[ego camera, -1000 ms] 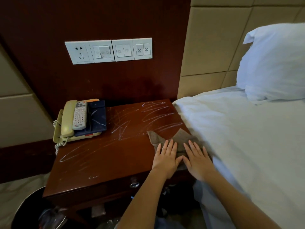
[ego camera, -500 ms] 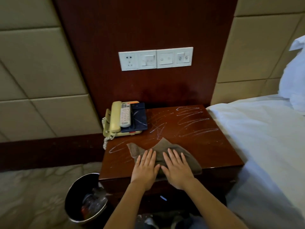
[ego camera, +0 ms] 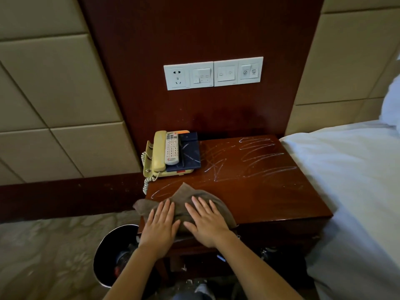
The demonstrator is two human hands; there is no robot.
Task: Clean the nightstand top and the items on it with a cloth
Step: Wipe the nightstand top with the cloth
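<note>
A brown cloth (ego camera: 190, 197) lies on the front left corner of the dark red wooden nightstand (ego camera: 270, 191), one end hanging over the left edge. My left hand (ego camera: 161, 226) and my right hand (ego camera: 206, 221) press flat on the cloth, fingers spread, side by side. White scribble marks cover the back and middle of the top. At the back left stands a cream telephone (ego camera: 158, 154) with a white remote control (ego camera: 172, 151) and a dark blue folder (ego camera: 190, 152) lying on it.
A black waste bin (ego camera: 106, 254) with rubbish stands on the floor left of the nightstand. The bed with a white sheet (ego camera: 350, 180) touches its right side. A white socket and switch panel (ego camera: 213, 72) sits on the wall above.
Both hands slid the cloth leftward along the front of the nightstand, from the right corner by the bed to the left corner. The front strip shows fewer white marks.
</note>
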